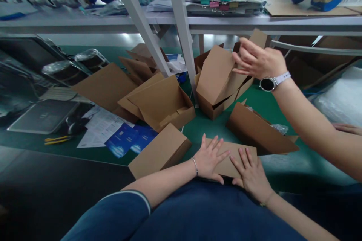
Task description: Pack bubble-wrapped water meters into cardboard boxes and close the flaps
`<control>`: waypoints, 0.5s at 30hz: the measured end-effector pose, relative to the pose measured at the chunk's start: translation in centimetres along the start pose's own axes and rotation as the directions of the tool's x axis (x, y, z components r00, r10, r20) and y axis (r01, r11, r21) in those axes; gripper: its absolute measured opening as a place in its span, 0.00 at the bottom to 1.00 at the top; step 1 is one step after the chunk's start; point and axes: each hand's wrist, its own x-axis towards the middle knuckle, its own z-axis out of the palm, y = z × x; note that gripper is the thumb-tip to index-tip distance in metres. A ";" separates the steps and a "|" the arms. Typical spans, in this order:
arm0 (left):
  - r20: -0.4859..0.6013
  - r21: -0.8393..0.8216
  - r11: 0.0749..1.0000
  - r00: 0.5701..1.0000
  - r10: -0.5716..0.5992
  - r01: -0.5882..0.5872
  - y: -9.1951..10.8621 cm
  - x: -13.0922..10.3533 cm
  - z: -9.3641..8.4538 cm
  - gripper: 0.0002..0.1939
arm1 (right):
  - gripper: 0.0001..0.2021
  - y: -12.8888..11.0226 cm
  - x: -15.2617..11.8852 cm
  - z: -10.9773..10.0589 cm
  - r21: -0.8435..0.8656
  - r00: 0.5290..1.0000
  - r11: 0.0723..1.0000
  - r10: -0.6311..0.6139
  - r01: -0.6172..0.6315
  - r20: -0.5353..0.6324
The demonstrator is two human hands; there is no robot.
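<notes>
My left hand (209,156) and my right hand (251,171) lie flat, fingers spread, on a closed brown cardboard box (230,154) at the near edge of the green table (203,124). Both palms press on its top. A second closed box (160,150) sits just left of my left hand. A co-worker's hand (257,60) with a wristwatch reaches in from the right and touches the flap of an open box (217,79) further back.
More open and half-folded boxes (161,101) lie across the table's middle, one (258,130) to the right. White shelf posts (183,34) stand behind them. A laptop (42,115), blue leaflets (127,139) and papers lie at left. Bubble wrap (342,98) is at right.
</notes>
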 end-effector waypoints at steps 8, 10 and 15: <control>-0.031 -0.010 0.981 0.980 -0.196 0.196 3.5 -1.1 0.7 0.46 | 0.41 -1.1 -2.5 3.5 0.628 0.796 0.680 0.586 -0.379 -0.154; -0.070 -0.037 0.938 0.936 -0.345 0.343 5.1 -1.8 1.4 0.44 | 0.46 -2.0 -2.4 4.1 0.892 0.606 0.119 0.771 -0.436 0.193; -0.213 -0.126 0.787 0.758 -0.616 0.604 4.3 -10.4 1.4 0.29 | 0.36 -2.4 1.0 2.8 0.847 0.715 -0.433 0.482 -0.307 0.506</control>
